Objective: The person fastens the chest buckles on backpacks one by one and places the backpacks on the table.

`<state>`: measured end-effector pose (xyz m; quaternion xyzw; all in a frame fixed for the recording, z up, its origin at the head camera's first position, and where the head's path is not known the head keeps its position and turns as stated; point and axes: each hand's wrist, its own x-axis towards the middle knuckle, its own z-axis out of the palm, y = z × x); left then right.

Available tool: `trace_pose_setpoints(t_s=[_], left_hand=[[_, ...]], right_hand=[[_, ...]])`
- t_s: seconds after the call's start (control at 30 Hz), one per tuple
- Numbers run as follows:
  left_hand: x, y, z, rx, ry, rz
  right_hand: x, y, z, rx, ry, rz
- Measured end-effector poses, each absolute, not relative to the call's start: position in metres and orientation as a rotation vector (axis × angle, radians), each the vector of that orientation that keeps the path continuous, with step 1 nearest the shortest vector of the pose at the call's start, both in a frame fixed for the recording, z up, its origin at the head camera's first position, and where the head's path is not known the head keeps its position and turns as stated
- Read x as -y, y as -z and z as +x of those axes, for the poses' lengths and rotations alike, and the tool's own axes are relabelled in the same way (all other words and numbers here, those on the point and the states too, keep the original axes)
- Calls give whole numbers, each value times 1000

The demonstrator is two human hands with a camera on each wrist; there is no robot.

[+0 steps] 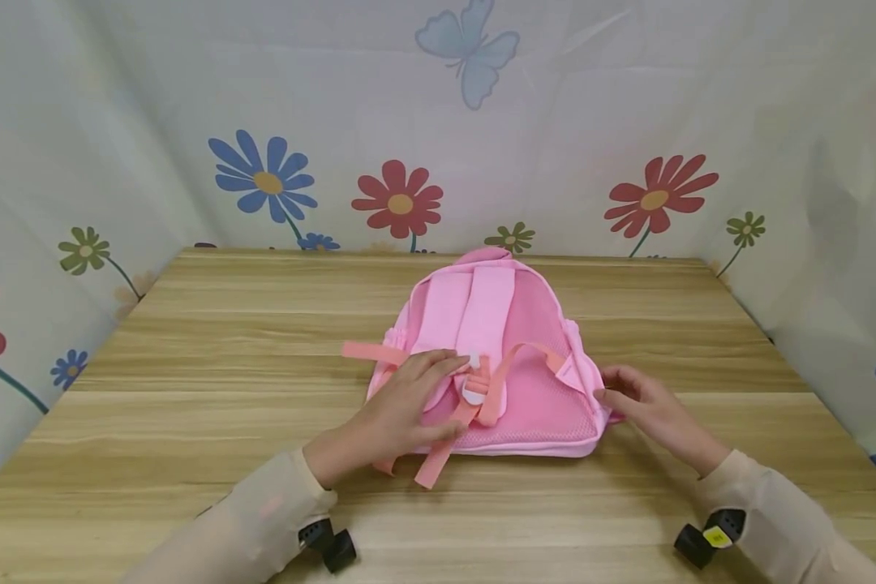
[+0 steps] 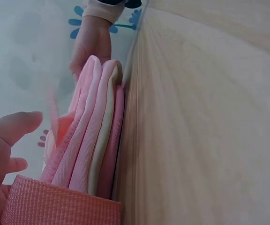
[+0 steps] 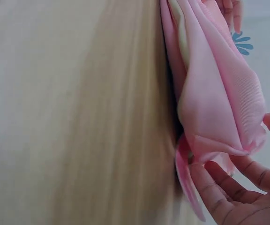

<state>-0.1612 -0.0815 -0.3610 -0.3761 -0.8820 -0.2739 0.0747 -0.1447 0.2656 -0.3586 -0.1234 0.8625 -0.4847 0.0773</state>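
A pink backpack [image 1: 533, 381] lies flat on the wooden table, its mesh back panel and shoulder straps facing up. Across its lower left part reaches my left hand [image 1: 409, 405], fingers extended over the straps near a white buckle [image 1: 474, 393]. The thumb lies beside a coral webbing strap [image 1: 434, 466] that hangs past the bag's near edge. At the lower right corner, my right hand [image 1: 646, 405] holds the bag's side. In the right wrist view its thumb touches the upper edge of the pink fabric [image 3: 214, 103], with the fingers [image 3: 210, 192] curled at the lower side.
Another coral strap end [image 1: 368, 350] sticks out left of the bag onto the table [image 1: 248, 324]. Behind and at both sides hangs a white curtain [image 1: 555, 97] printed with flowers and a butterfly. Small black devices [image 1: 328, 545] sit at both wrists.
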Motion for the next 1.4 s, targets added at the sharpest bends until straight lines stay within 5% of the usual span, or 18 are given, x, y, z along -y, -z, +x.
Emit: trace_pose_setpoints(t_s=[0.67,1.4], left_hand=[[79,347,-169,2726,963,-946],[78,347,-196,2743,807,-944]], right_hand=[[-255,321,-164,-2938,1195,-391],[-188,306,-187,-2851,1281,-629]])
